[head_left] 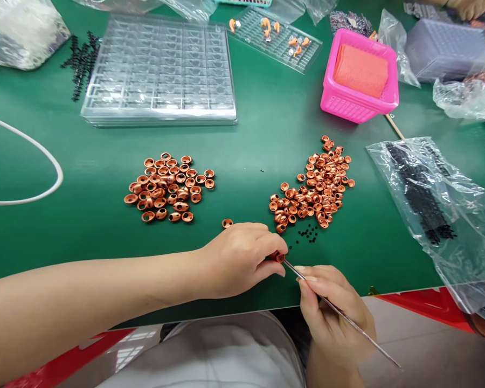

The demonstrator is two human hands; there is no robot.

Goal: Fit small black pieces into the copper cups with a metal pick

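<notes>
My left hand (242,258) pinches a small copper-coloured cup-shaped part (280,257) between thumb and fingers, above the table's near edge. In my right hand (335,307) is a thin metal pick (343,314), held like a pen, its tip at the opening of that copper part. Just beyond my fingers lie several tiny black dots (308,233). A large heap of copper parts (323,183) spreads behind them, and a second heap of copper parts (170,186) sits further left. One single copper part (227,223) rests right behind my left hand.
Stacked clear plastic trays (157,70) lie at the back left, near black part strips (81,62). A pink basket (359,108) holds an orange-red sponge-like block (361,70). At right is a clear bag (420,188) with black strips. A white cable (52,161) loops at left. Another person's hand (469,8) shows far right.
</notes>
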